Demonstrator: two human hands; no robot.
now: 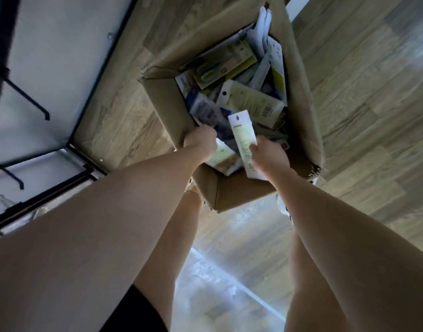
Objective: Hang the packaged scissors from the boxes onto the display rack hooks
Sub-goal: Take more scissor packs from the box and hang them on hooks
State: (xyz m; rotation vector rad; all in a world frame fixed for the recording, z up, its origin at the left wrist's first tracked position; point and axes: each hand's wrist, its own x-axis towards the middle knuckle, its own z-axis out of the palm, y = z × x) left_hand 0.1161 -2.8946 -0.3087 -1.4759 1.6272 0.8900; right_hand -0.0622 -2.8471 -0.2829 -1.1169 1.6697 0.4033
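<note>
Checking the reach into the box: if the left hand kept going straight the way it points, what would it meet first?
Probably the blue-and-white packages piled in the cardboard box, just beyond the left hand; depth is unclear from this view.

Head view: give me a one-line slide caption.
Both hands reach into the open cardboard box; the right hand holds a narrow white package, the left hand another.

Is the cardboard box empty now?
No, the box is full of loose packages, and the right hand holds one white package over it.
</note>
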